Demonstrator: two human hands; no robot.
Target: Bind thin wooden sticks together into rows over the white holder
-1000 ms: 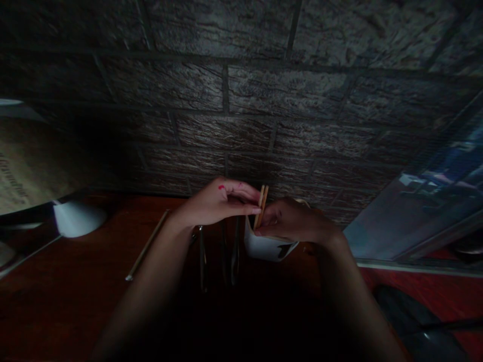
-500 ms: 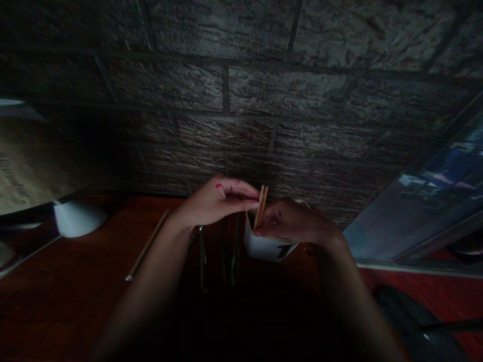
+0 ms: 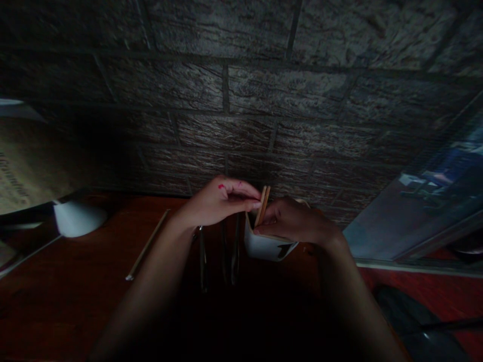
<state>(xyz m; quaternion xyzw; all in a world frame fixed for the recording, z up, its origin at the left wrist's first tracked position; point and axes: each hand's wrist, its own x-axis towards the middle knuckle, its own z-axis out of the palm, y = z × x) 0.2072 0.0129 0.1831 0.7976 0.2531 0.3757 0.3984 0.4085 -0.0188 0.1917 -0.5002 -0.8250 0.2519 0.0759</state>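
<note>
Thin wooden sticks [image 3: 262, 205] stand up out of a small white container [image 3: 265, 246] on a dark red wooden table [image 3: 75, 281]. My left hand [image 3: 219, 202] reaches in from the left, fingers pressed together, fingertips pinching the upper part of the sticks. My right hand [image 3: 296, 220] is curled over the container's top, gripping the lower part of the sticks. The container's inside is hidden by my right hand. The scene is dim.
A long thin rod [image 3: 147, 245] lies on the table to the left, with several dark utensils [image 3: 226, 254] under my left wrist. A white object [image 3: 77, 217] sits at far left. A brick wall [image 3: 241, 100] stands close behind; glass [image 3: 415, 211] runs along the right.
Almost nothing has moved; the sticks have tilted very slightly and both hands keep their hold.
</note>
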